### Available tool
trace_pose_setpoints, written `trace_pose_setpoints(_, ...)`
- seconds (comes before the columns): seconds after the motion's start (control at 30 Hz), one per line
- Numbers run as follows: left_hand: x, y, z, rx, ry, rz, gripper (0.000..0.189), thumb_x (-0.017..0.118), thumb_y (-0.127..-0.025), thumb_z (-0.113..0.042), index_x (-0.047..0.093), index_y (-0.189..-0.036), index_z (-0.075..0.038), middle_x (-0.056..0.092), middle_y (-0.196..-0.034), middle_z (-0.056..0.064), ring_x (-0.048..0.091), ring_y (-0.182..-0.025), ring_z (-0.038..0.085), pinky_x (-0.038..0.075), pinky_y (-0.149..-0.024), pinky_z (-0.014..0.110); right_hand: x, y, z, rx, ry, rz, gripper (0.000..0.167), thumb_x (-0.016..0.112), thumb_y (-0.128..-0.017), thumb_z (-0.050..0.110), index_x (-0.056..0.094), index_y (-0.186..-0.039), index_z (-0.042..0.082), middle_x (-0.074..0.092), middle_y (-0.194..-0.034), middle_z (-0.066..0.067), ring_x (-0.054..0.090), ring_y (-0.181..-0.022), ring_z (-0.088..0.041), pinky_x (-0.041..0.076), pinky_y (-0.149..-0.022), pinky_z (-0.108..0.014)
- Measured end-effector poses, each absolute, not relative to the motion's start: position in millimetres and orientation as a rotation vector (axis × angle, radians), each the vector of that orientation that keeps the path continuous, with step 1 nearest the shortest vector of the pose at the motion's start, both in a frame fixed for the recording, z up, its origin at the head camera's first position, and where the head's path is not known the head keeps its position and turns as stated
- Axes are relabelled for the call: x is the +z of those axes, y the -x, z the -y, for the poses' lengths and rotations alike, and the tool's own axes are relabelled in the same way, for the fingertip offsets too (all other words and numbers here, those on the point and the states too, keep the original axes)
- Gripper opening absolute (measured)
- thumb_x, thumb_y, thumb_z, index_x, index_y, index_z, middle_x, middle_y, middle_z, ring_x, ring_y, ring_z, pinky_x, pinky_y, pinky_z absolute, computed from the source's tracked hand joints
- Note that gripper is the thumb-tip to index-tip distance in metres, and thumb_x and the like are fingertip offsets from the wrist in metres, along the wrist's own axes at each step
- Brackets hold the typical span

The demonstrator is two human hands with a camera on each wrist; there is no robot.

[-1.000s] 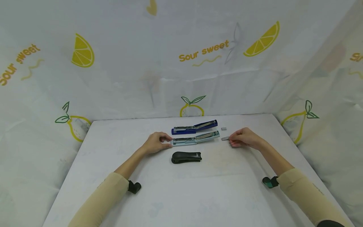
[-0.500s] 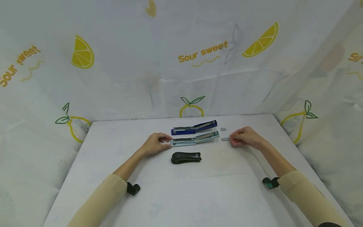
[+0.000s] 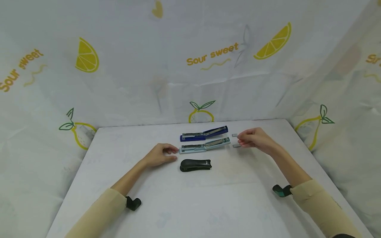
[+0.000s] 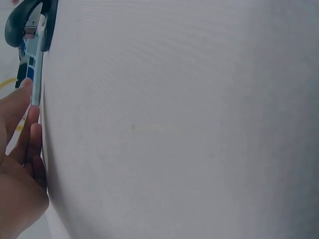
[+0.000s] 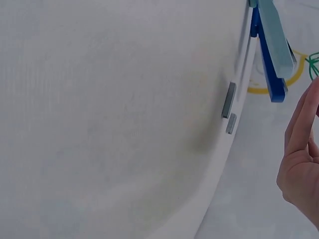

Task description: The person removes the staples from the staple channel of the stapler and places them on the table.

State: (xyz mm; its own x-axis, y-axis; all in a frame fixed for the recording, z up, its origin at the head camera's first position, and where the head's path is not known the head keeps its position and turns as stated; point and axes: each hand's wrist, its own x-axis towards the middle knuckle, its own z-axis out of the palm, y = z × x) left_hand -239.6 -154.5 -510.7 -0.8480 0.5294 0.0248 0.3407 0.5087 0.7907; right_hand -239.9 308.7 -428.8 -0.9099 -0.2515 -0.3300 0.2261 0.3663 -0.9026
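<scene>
A light blue stapler (image 3: 191, 151) lies with its top swung back, beside a dark blue stapler (image 3: 193, 138) opened the same way. My left hand (image 3: 158, 155) is at the light blue stapler's left end, fingertips close to it, thumb spread away from it. To the right of the staplers are two grey staple strips; the longer strip (image 5: 229, 100) and the shorter strip (image 5: 231, 124) both lie on the table in the right wrist view. Raised above the strips, my right hand (image 3: 258, 140) has loosely extended fingers and holds nothing visible.
A black stapler (image 3: 194, 165), closed, lies in front of the light blue one. The white-covered table (image 3: 190, 211) ends at the back against a hanging white sheet (image 3: 134, 96) printed with lemons, which also runs along both sides.
My left hand has let go of the light blue stapler's end and drawn back slightly to the left. My right hand has lifted off the longer staple strip, leaving it on the table.
</scene>
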Motion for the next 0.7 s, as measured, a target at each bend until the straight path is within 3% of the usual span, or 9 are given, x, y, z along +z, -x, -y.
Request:
trace_pose_setpoints(0.3,-509.7,217.7,156.5,1.207,-0.816,-2.498,0.030,0.087,-0.093,-0.023,0.080,-0.121,-0.014,0.079,-0.121,0.003,0.063,-0.108,0.015,0.051,-0.100,0.026,-422.1,231.0,-268.8,-1.549,0.247,-2.181,0.037,0.065,-0.107,0.012,0.060,-0.128,-0.018,0.077,-0.100,-0.004,0.075,-0.090,-0.014,0.066,-0.086,-0.029)
trace_pose_setpoints(0.57,-510.4,200.4,150.8,1.170,-0.830,-2.519,0.029,0.086,-0.094,-0.024,0.080,-0.121,-0.016,0.078,-0.121,0.000,0.063,-0.110,0.012,0.052,-0.103,0.027,-426.5,221.3,-224.9,-1.460,0.427,-2.184,0.034,0.071,-0.104,0.015,0.068,-0.125,-0.012,0.075,-0.118,-0.028,0.077,-0.106,-0.034,0.065,-0.093,-0.034)
trace_pose_setpoints(0.7,-511.4,195.9,146.4,1.143,-0.795,-2.594,0.028,0.088,-0.092,-0.025,0.081,-0.118,-0.019,0.078,-0.119,-0.003,0.063,-0.107,0.011,0.051,-0.100,0.028,-430.9,216.0,-202.8,-1.427,0.512,-2.189,0.030,0.073,-0.103,0.014,0.071,-0.125,-0.007,0.074,-0.123,-0.031,0.077,-0.108,-0.031,0.063,-0.095,-0.028)
